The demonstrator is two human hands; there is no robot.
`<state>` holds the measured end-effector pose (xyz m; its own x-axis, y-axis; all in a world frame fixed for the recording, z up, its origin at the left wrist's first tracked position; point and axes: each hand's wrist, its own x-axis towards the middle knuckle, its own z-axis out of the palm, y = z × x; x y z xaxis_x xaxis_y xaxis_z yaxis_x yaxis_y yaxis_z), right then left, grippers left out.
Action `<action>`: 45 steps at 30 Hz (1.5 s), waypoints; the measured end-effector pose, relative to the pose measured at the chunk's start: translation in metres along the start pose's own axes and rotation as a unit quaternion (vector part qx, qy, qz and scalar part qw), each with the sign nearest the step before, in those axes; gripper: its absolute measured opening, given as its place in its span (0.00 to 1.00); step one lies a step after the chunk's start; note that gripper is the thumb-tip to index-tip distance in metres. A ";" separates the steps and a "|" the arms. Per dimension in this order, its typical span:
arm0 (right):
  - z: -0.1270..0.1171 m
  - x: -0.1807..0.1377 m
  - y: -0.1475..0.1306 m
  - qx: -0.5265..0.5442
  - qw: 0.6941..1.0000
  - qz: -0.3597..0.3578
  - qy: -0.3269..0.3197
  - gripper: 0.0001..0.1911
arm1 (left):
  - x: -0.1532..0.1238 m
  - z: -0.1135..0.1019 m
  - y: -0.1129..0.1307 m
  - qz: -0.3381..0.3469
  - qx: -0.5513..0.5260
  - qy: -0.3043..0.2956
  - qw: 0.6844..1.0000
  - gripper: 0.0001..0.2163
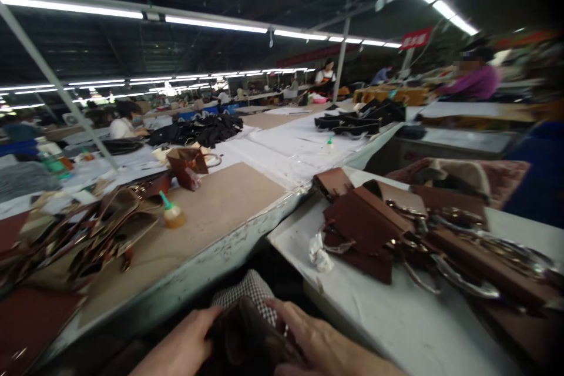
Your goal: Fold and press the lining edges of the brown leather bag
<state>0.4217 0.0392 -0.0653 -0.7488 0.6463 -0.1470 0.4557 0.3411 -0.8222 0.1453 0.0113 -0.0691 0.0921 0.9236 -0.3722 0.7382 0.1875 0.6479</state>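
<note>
Hands, left (185,346) and right (315,343), grip dark leather piece (247,338) (blurred); glue bottle (173,213) on bench.

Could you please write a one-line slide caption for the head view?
Both hands, left hand and right hand, grip a dark brown leather piece below worktables piled with brown leather bag parts.

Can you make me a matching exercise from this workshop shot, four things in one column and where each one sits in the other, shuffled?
Things:
1. glue bottle
2. brown leather pieces
3. dark leather piece
4. black pile

Places:
A. far back on the long table
B. between the left hand and right hand
C. on the brown board, left table
D. heaped on the white table, right

Pairs: 1-C, 2-D, 3-B, 4-A
</note>
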 end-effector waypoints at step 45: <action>0.016 0.049 0.093 0.164 0.981 0.003 0.106 0.14 | 0.041 0.020 -0.033 0.010 -0.083 0.034 0.996 0.13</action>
<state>0.4198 0.0921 -0.1581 -0.6139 0.7868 -0.0639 0.2552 0.1212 -0.9593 0.1382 0.0368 -0.1187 0.0553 0.9470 -0.3165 0.6162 0.2171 0.7571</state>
